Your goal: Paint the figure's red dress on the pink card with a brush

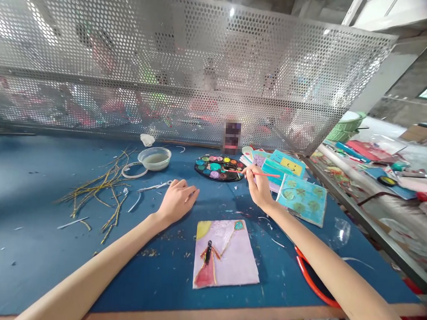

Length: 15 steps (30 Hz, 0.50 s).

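Observation:
My right hand is closed on a thin red paintbrush, whose tip reaches over the black paint palette with several round wells of colour. My left hand rests on the blue table, fingers loosely spread, nothing visible in it. Between my forearms lies a square painting with a lilac ground, a yellow corner, a black-haired figure in a red dress and a small teal kite. Painted cards in turquoise lie beside my right hand.
Left of my left hand are scissors, a bowl of cloudy water, its lid ring and dry twigs. A red ring-shaped object lies under my right forearm. A perforated metal panel stands behind the table.

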Each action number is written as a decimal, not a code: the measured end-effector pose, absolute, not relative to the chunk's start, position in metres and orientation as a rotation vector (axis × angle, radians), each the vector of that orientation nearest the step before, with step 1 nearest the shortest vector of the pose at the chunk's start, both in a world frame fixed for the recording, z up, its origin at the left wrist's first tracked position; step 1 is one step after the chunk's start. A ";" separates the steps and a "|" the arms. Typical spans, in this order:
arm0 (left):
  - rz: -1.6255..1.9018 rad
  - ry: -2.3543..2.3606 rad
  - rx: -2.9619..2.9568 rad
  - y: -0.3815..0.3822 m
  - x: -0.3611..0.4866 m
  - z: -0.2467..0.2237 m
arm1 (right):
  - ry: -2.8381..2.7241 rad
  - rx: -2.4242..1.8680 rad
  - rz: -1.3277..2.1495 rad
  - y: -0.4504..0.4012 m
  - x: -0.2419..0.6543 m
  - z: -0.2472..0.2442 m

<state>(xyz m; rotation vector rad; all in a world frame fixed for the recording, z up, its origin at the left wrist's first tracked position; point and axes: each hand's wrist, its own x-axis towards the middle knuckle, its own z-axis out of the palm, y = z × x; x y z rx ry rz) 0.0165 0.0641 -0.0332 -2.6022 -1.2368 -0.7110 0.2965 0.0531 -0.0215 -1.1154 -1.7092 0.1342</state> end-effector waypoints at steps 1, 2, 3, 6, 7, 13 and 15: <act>-0.714 -1.236 -2.602 0.064 0.016 -0.033 | -1.712 -1.115 0.132 0.053 0.297 -0.022; -0.719 -1.235 -2.604 0.064 0.016 -0.033 | -1.714 -1.115 0.131 0.053 0.297 -0.022; -0.725 -1.234 -2.606 0.064 0.016 -0.034 | -1.716 -1.116 0.129 0.053 0.297 -0.022; -0.745 -1.225 -2.601 0.065 0.016 -0.035 | -1.725 -1.112 0.127 0.052 0.297 -0.022; -0.752 -1.219 -2.597 0.065 0.016 -0.036 | -1.730 -1.109 0.127 0.052 0.298 -0.022; -0.764 -1.189 -2.600 0.066 0.016 -0.037 | -1.759 -1.084 0.114 0.050 0.298 -0.019; -0.749 -1.180 -2.593 0.067 0.016 -0.038 | -1.763 -1.076 0.109 0.050 0.298 -0.018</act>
